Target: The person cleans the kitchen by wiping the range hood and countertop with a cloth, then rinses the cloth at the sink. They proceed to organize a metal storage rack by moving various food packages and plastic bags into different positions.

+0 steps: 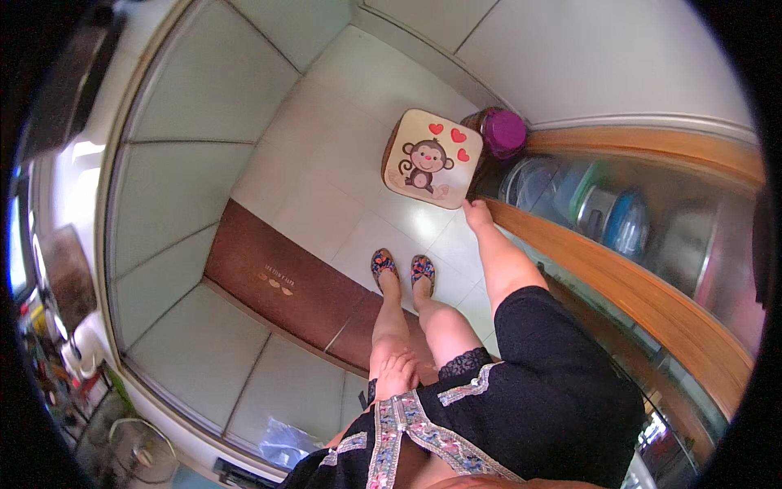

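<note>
A square stool (429,160) stands on the tiled floor ahead of me, its cream top printed with a monkey and red hearts. My right arm reaches out to it, and my right hand (478,214) is at its near right corner, close to the cabinet's wooden edge. The fingertips are partly hidden, so their grip is unclear. My left hand (397,371) rests over my left knee with nothing in it. Both feet, in floral slippers (383,261), are on the floor between me and the stool.
Behind the stool stands a container with a purple lid (506,133). To the right is a wooden-framed cabinet (617,269) holding bowls and a blue dish (627,223). A brown mat (281,275) lies along the pale cabinets (183,177) at left. A clear plastic bag (287,441) is at lower left.
</note>
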A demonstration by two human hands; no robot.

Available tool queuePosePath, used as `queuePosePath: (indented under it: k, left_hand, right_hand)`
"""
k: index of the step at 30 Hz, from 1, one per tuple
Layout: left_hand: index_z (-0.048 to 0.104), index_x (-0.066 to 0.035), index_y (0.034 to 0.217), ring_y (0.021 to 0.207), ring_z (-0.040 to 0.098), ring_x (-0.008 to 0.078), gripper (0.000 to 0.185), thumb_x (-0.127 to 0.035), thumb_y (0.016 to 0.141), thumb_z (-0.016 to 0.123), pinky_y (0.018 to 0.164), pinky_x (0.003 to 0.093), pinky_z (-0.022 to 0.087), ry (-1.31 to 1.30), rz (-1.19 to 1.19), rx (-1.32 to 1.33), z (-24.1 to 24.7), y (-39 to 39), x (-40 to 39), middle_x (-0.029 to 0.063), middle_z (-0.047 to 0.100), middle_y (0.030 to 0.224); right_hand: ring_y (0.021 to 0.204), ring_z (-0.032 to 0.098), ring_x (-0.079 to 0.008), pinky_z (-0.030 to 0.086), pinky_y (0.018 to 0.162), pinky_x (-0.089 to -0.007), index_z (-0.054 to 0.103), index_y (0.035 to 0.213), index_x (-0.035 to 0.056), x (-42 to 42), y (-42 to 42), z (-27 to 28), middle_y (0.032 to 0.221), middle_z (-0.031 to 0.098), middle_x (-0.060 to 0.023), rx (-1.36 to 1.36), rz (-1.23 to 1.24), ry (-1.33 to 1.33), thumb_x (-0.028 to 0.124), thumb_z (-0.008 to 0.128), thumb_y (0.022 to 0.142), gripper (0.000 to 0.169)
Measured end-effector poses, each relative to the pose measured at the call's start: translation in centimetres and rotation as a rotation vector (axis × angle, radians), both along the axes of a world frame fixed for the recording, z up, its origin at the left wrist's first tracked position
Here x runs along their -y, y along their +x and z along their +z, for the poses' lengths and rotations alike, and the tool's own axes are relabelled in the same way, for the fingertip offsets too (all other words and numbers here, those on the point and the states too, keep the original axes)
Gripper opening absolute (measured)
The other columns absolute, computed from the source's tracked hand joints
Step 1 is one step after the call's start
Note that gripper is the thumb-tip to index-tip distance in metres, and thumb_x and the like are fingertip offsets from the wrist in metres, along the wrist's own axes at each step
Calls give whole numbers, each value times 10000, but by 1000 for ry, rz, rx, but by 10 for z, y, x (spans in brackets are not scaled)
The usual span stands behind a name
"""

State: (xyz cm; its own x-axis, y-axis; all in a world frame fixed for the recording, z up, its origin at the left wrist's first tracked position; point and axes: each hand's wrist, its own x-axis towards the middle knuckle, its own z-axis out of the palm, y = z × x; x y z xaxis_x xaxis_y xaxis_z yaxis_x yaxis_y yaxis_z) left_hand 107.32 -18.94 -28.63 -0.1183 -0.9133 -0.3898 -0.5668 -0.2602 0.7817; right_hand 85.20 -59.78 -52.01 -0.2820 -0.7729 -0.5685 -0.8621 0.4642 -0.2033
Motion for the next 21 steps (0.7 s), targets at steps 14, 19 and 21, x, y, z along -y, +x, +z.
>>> queuePosePath:
  k: [14, 19, 21]
  left_hand:
    - [685, -100, 1017, 1097, 593, 245, 323, -206, 711, 688, 999, 410, 421, -29, -44, 43, -34, -86, 34, 55, 653, 1127]
    - [682, -93, 997, 1038, 604, 265, 313, -192, 700, 700, 985, 418, 434, -37, -67, 98, -55, -129, 55, 70, 649, 1023]
    - [681, -96, 985, 983, 605, 275, 282, -175, 716, 709, 957, 422, 443, -28, -35, 94, -38, -151, 66, 71, 646, 968]
  right_hand:
    - [634, 590, -167, 489, 605, -351, 650, 884, 45, 53, -75, -96, 753, 646, -66, 497, 72, 115, 407, 655, 948, 368]
    - [668, 611, -293, 476, 653, -424, 637, 814, 38, 44, -55, -97, 723, 642, -145, 529, 186, 9, 421, 657, 923, 399]
    - [684, 615, -306, 473, 671, -443, 637, 817, 37, 53, -51, -74, 747, 641, -168, 560, 226, -29, 405, 649, 924, 383]
